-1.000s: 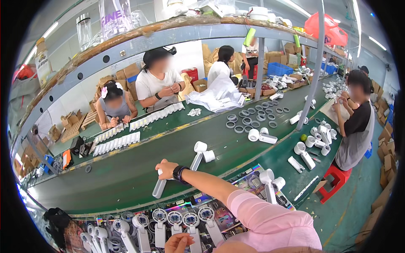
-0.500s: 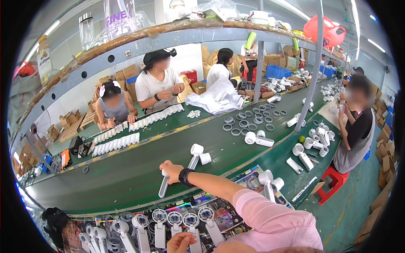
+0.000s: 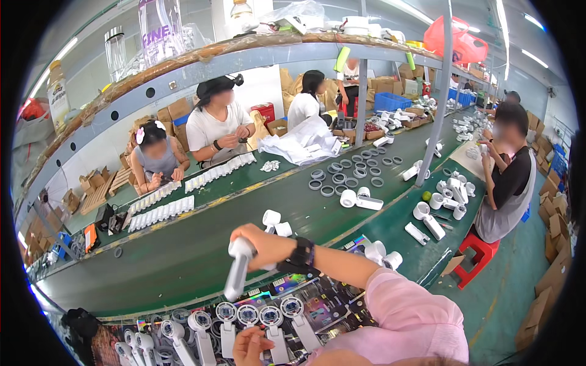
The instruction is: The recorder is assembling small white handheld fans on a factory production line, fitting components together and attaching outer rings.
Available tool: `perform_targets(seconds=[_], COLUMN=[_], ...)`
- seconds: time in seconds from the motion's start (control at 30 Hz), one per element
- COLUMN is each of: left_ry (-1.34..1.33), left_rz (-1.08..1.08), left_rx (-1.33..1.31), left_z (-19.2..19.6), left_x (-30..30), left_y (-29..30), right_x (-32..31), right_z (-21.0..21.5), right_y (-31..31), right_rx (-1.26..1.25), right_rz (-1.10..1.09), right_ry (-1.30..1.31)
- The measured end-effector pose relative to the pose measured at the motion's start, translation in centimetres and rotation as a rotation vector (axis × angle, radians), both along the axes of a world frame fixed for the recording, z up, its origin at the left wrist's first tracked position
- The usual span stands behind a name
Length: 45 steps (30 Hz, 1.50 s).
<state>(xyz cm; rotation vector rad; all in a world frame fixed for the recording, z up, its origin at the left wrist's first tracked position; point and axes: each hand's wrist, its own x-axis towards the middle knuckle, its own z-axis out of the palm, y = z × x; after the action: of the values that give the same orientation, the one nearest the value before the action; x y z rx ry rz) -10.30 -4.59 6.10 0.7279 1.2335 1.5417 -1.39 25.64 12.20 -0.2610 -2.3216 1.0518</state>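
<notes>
My right hand [image 3: 264,245], with a dark band at the wrist, is closed round the head of a white handheld fan [image 3: 237,274]. The fan is tilted over the belt's near edge, its handle pointing down and slightly blurred. Below it, my left hand [image 3: 251,346] is partly in view at the lower edge. Its fingers are loosely bent and apart, beside a row of white handheld fans [image 3: 248,315] with round open heads showing inner parts. Just beyond my right hand, another white fan [image 3: 271,218] lies on the green conveyor belt [image 3: 177,259].
Grey rings [image 3: 337,178] and a white fan [image 3: 366,203] lie farther along the belt. A metal post [image 3: 434,104] holds up the overhead shelf [image 3: 213,53]. At right, a person [image 3: 506,177] sits on a red stool [image 3: 470,262]; others work across the belt.
My right hand has lifted the fan off the belt and brought it nearer, toward the row of fans. My left hand has shifted slightly left. The view has turned a little.
</notes>
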Motion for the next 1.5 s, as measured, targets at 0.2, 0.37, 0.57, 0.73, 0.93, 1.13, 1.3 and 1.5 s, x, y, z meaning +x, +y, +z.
perform_targets(seconds=[0.2,0.37,0.57,0.73,0.93,1.13,1.3,1.5], left_ry=[0.011,0.175,0.042,-0.11,-0.313,-0.11,-0.288,-0.481], left_rz=[-0.011,-0.178,-0.186,-0.22,-0.314,-0.232,-0.392,-0.526], left_rx=[0.079,0.095,0.129,0.005,-0.093,-0.044,-0.065,0.081], left_z=[-2.7,0.2,1.3,1.5,-0.6,1.1,5.6,1.4], left_x=[0.6,2.7,4.6,5.3,6.0,7.3,9.3,8.3], left_y=[2.2,2.7,3.1,3.1,3.8,4.7,4.9,5.9], right_x=[6.6,7.8,10.1,13.0,14.7,16.7,16.3,15.6], right_z=[2.8,-0.6,-1.2,-3.3,-6.0,-3.4,-3.8,-4.2], right_y=[-11.6,-15.0,-15.6,-16.0,-15.4,-15.0,-15.0,-14.4], right_rx=[0.123,0.331,0.166,-0.144,-0.621,-0.168,-0.139,-0.037], right_rz=[0.169,0.075,0.086,-0.105,-0.103,-0.211,-0.09,-0.185], right_ry=[-0.22,-0.186,-0.105,-0.026,0.13,0.234,0.272,0.196])
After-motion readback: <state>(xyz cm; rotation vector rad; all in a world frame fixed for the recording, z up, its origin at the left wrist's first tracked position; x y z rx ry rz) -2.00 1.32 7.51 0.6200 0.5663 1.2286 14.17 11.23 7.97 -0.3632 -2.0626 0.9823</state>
